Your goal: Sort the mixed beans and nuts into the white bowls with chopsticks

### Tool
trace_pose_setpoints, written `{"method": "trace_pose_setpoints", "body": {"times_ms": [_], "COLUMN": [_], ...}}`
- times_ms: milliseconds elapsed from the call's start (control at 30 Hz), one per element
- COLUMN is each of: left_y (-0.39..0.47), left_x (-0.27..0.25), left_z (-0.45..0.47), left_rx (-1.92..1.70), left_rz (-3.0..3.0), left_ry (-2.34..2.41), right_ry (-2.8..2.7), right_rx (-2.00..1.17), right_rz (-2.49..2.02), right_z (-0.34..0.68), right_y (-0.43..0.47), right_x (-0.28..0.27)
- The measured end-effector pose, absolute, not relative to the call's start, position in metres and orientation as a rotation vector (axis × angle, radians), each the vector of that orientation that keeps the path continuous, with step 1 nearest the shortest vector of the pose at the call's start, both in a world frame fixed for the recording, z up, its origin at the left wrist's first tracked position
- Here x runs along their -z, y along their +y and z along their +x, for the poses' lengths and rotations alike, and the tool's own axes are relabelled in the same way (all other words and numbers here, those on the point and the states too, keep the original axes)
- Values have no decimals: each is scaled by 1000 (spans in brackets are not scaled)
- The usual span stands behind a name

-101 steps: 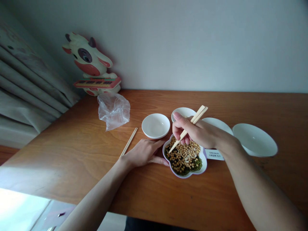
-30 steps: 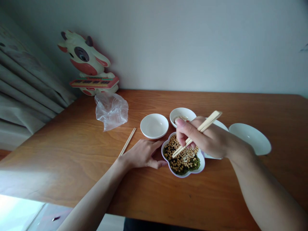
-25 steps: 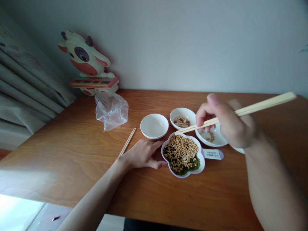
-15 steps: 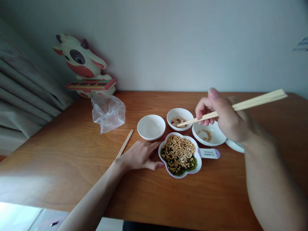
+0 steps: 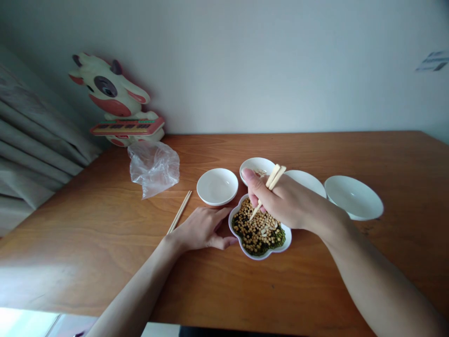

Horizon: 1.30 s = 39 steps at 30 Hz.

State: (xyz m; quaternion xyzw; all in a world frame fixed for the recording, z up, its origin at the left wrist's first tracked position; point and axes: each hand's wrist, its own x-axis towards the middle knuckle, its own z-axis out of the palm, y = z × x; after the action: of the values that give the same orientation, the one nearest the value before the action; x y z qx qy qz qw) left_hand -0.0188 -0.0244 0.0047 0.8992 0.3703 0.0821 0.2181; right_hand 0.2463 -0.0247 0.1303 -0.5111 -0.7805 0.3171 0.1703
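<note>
My right hand (image 5: 284,199) is closed round a pair of chopsticks (image 5: 275,178), held slanting down over the flower-shaped bowl (image 5: 287,238). Their tips reach in among the yellow soybeans (image 5: 257,234), which lie on small green beans (image 5: 278,241) with a few pale peanuts. The bowl's handle is hidden behind my right hand. At the bowl's left rim, my left hand (image 5: 205,228) holds the side between spread thumb and fingers. Just beyond stands a white bowl (image 5: 257,164) with some pale and reddish bits in it, partly covered by my right hand.
A bare white bowl (image 5: 217,186) stands left of centre. Two more white bowls, one partly hidden (image 5: 307,180) and one farther right (image 5: 354,196), stand on the wooden table (image 5: 105,234). Spare chopsticks (image 5: 179,212), a clear plastic bag (image 5: 154,168) and a cow-shaped toy keyboard (image 5: 119,103) lie leftward.
My right hand has moved left and down with the chopsticks, from above the back bowls to the soybeans. My left hand stays at the bowl's rim. The view has shifted slightly.
</note>
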Motion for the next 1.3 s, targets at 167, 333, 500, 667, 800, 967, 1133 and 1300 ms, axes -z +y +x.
{"method": "trace_pose_setpoints", "body": {"times_ms": [167,333,500,667,800,967,1133,1300], "left_y": [-24,-25,-25,-25,-25,-24,-25,-25], "left_x": [-4,-7,-9,-9,-9,-6,-7,-9], "left_z": [-18,-17,-16,-16,-17,-17,-17,-16], "left_rx": [-244,-271,-263,-233,-230,-240,-249,-213], "left_rz": [2504,2494,2490,2485,2489,2482,2472,2470], "left_ry": [1020,1023,1033,1043,1046,1041,1039,1041], "right_ry": [-2259,-2148,-1896,-1781,-1780,-1949,-2060,-2116], "right_rx": [-786,-883,-818,-709,-804,-988,-966,-920], "right_rz": [-1369,-1400,-1276,-1297,-1283,-1319,-1453,-1543], "right_z": [240,251,274,290,294,285,270,261], "right_y": [-26,-22,-7,9,8,-4,-11,-15], "right_x": [-132,-133,-140,-140,-139,-138,-132,-130]}}
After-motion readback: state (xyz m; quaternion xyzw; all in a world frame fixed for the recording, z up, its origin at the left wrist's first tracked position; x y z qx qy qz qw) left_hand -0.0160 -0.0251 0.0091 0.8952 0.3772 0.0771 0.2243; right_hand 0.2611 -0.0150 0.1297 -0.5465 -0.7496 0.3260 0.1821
